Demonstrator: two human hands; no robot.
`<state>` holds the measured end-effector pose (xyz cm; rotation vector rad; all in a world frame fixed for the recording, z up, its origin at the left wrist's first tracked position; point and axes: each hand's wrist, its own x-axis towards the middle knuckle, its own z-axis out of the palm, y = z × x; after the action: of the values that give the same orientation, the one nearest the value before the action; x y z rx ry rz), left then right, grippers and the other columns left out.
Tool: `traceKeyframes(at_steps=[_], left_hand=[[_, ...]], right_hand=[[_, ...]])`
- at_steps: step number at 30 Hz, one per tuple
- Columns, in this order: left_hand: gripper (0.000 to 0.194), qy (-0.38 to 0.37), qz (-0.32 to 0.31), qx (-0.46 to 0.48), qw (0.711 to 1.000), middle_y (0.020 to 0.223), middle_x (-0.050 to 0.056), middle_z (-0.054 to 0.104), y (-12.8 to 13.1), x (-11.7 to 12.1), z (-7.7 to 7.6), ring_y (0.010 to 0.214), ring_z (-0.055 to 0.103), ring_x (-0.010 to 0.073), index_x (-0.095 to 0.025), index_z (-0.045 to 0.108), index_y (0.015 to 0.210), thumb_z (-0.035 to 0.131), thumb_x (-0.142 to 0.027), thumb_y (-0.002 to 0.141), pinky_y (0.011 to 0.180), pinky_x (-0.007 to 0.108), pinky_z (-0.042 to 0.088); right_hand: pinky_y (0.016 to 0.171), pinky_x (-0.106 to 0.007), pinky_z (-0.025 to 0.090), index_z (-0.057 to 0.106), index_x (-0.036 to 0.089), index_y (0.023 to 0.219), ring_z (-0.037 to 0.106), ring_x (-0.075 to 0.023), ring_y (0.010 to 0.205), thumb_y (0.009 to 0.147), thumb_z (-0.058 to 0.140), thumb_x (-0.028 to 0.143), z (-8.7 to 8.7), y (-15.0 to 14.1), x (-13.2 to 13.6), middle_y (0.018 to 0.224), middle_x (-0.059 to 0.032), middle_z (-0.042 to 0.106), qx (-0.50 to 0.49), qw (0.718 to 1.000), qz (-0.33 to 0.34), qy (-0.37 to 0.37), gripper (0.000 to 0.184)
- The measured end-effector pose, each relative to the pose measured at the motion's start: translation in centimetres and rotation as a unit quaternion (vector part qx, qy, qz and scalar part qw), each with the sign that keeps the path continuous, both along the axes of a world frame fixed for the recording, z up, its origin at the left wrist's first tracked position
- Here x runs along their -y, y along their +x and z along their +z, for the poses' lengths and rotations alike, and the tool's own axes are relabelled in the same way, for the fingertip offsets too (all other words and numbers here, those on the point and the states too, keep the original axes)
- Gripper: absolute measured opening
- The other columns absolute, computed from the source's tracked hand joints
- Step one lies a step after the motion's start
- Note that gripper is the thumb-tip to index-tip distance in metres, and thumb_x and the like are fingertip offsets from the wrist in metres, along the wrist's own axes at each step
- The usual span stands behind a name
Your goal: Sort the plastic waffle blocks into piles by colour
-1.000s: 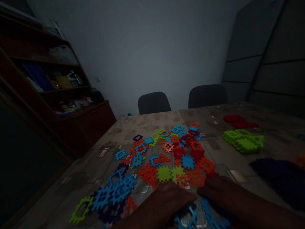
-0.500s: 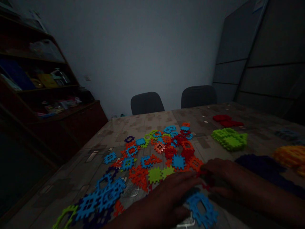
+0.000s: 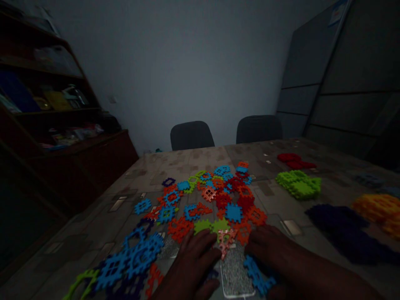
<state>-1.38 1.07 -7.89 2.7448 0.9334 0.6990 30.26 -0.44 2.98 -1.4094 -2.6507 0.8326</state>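
Many flat interlocking plastic tiles (image 3: pixel 215 196) in blue, orange, red, green and purple lie scattered on the patterned table (image 3: pixel 187 160). My left hand (image 3: pixel 190 264) rests palm down at the near edge of the scatter, fingers stretched toward a green tile (image 3: pixel 203 225). My right hand (image 3: pixel 268 250) lies beside it, fingers reaching an orange tile (image 3: pixel 242 231). Between the hands sit a pale orange tile (image 3: pixel 225 239) and a glittery silver rectangle (image 3: pixel 234 273). A blue tile (image 3: pixel 258 277) lies under my right hand's near side. The room is dim.
Sorted heaps sit to the right: green (image 3: pixel 298 183), red (image 3: pixel 293 160), dark purple (image 3: pixel 339 221), yellow-orange (image 3: pixel 378 208). Joined blue tiles (image 3: pixel 131 258) lie at the near left. Two dark chairs (image 3: pixel 191 135) stand behind the table. A wooden shelf unit (image 3: pixel 53 125) fills the left.
Both hands have spread apart and now lie flat on the table. A pale orange tile and a silver rectangle show between them. The view has shifted slightly.
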Motion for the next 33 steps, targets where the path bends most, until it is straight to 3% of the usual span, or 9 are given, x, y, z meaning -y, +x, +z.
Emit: traceKeyframes(at_steps=[5, 11, 16, 20, 23, 27, 30, 33], left_hand=[[0.050, -0.024, 0.035, -0.028, 0.999, 0.157, 0.012, 0.057, 0.3, 0.3, 2.7, 0.150, 0.049, 0.0337, -0.030, 0.057, 0.142, 0.064, -0.010, 0.096, 0.126, 0.066, 0.031], [0.043, 0.028, 0.043, 0.036, 0.998, 0.151, 0.013, 0.064, 0.3, -0.1, 2.3, 0.144, 0.056, 0.0334, -0.028, 0.061, 0.138, 0.059, -0.015, 0.097, 0.125, 0.063, 0.036], [0.031, 0.021, 0.097, 0.052, 0.994, 0.147, 0.009, 0.067, -0.3, -0.6, 4.2, 0.138, 0.062, 0.0332, -0.032, 0.068, 0.132, 0.060, -0.025, 0.103, 0.122, 0.062, 0.042], [0.027, 0.044, 0.145, 0.077, 0.985, 0.139, 0.012, 0.073, -1.2, -1.4, 5.8, 0.130, 0.068, 0.0341, -0.027, 0.074, 0.125, 0.056, -0.028, 0.105, 0.116, 0.063, 0.049], [0.027, 0.045, 0.166, 0.071, 0.983, 0.136, 0.012, 0.074, -1.6, -1.9, 6.5, 0.127, 0.070, 0.0329, -0.026, 0.078, 0.118, 0.055, -0.031, 0.106, 0.111, 0.057, 0.055], [0.031, 0.074, 0.172, 0.082, 0.979, 0.138, 0.011, 0.074, -2.6, -2.5, 7.5, 0.127, 0.070, 0.0325, -0.028, 0.078, 0.119, 0.051, -0.038, 0.109, 0.110, 0.056, 0.056], [0.031, 0.100, 0.180, 0.094, 0.974, 0.136, 0.010, 0.075, -4.3, -3.1, 8.9, 0.127, 0.071, 0.0328, -0.028, 0.077, 0.121, 0.052, -0.041, 0.109, 0.115, 0.059, 0.050], [0.032, 0.106, 0.204, 0.100, 0.968, 0.131, 0.009, 0.078, -6.5, -3.5, 10.8, 0.122, 0.074, 0.0332, -0.028, 0.078, 0.119, 0.056, -0.047, 0.106, 0.112, 0.058, 0.054]], right_hand=[[0.111, -0.054, 0.044, 0.067, 0.028, 0.129, 0.057, -0.0347, 0.130, 0.067, 0.077, 0.002, 0.1, 1.5, -0.4, 0.136, -0.0088, 0.065, -0.006, 1.000, -0.005, 0.028, 0.068], [0.109, -0.050, 0.043, 0.063, 0.023, 0.131, 0.060, -0.0344, 0.123, 0.062, 0.087, 0.010, -1.8, 1.9, -0.2, 0.130, -0.0109, 0.068, 0.012, 0.989, 0.053, 0.139, 0.074], [0.105, -0.050, 0.044, 0.066, 0.024, 0.121, 0.062, -0.0329, 0.115, 0.069, 0.083, 0.017, -1.8, 1.3, -0.1, 0.121, -0.0089, 0.069, 0.013, 0.990, 0.048, 0.135, 0.055], [0.106, -0.048, 0.043, 0.066, 0.024, 0.117, 0.062, -0.0314, 0.114, 0.074, 0.081, 0.019, -1.2, 0.8, -0.1, 0.119, -0.0081, 0.069, 0.002, 0.990, 0.039, 0.134, 0.046], [0.106, -0.049, 0.042, 0.066, 0.024, 0.122, 0.062, -0.0328, 0.115, 0.073, 0.083, 0.023, -1.4, 0.5, -0.2, 0.121, -0.0094, 0.069, 0.007, 0.990, 0.048, 0.135, 0.052], [0.105, -0.050, 0.043, 0.063, 0.025, 0.133, 0.063, -0.0343, 0.117, 0.074, 0.085, 0.026, -1.8, 0.4, -0.2, 0.126, -0.0105, 0.070, 0.001, 0.989, 0.050, 0.136, 0.063], [0.107, -0.051, 0.043, 0.060, 0.027, 0.138, 0.063, -0.0346, 0.118, 0.070, 0.085, 0.018, -1.7, 0.5, 0.0, 0.129, -0.0106, 0.070, -0.004, 0.989, 0.050, 0.141, 0.073], [0.107, -0.050, 0.043, 0.059, 0.028, 0.137, 0.064, -0.0342, 0.117, 0.066, 0.084, 0.009, -1.5, 0.5, 0.0, 0.130, -0.0100, 0.071, 0.001, 0.987, 0.055, 0.149, 0.078]])
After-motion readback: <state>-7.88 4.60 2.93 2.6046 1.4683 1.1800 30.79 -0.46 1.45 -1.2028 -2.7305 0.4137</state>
